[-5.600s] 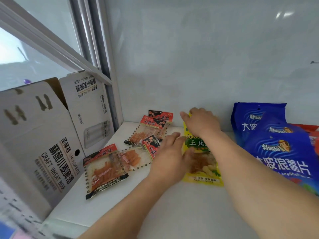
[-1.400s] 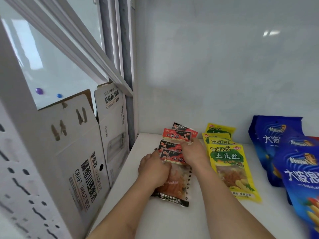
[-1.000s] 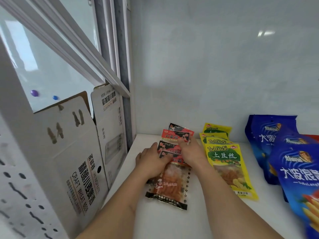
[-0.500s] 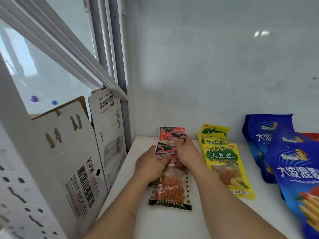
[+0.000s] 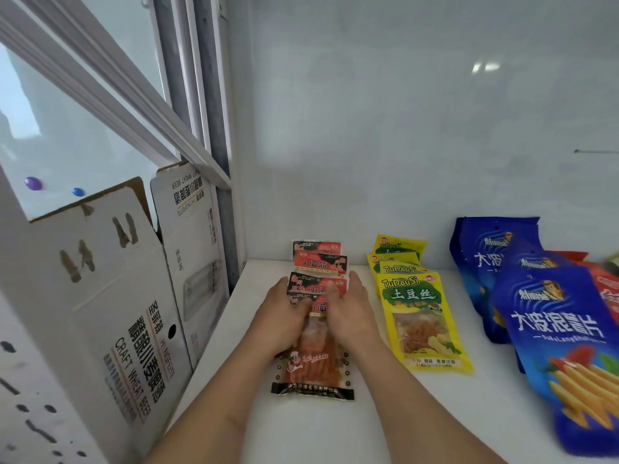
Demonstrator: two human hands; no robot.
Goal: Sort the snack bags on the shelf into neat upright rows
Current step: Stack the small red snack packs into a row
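Several red-and-black snack packets [image 5: 318, 266] lie flat in an overlapping column on the white shelf [image 5: 301, 430], running back to the wall. My left hand [image 5: 284, 316] and my right hand [image 5: 351, 313] press on either side of the column's front packets, thumbs on top, squaring them. The nearest packet [image 5: 311, 370] shows orange strips through a clear window. Right of it lies a column of yellow potato-strip bags [image 5: 418, 316], also flat and overlapping. Blue crisp bags [image 5: 552, 316] are stacked at the far right.
A white cardboard beer carton [image 5: 110, 313] with open flaps stands against the shelf's left side. A grey window frame post [image 5: 214, 128] rises at the back left corner. The white back wall [image 5: 402, 145] closes the shelf. A red bag's edge [image 5: 606, 293] peeks behind the blue ones.
The scattered red packets have been gathered into one straight overlapping column. Over the last second both hands slid along its sides and squared it; the yellow bags stay as lined up.
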